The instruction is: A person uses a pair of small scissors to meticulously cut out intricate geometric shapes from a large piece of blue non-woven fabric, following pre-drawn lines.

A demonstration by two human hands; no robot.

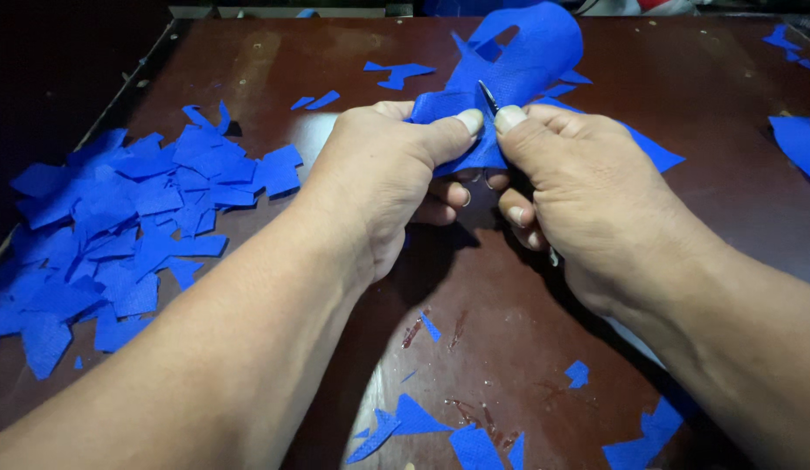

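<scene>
From the head camera I see both hands meeting over the far middle of a dark brown table (683, 78). My left hand (383, 170) is pinched on a strip of blue fabric (527, 52), thumb pressed on top and fingers curled beneath it, so the cloth is grasped firmly at its near end. My right hand (588, 196) is closed too — its thumb sits just beside the left thumb, and between the two thumbnails a small metal blade tip (487, 96) pokes up against the fabric; I take it for small scissors or snips held in that hand, though the handles are hidden under the fingers and I cannot tell the tool for sure. The fabric rises from the hands and loops away towards the far edge of the table, with a cut-out hole near its top. To the left lies a thick pile of blue scraps (118, 235), overlapping squares and slivers, well apart from the hands. Smaller blue offcuts (405, 418) are scattered along the near edge, a few more (401, 74) lie beyond the left hand, and a larger piece (801, 144) rests at the right edge — all flat on the wood.
</scene>
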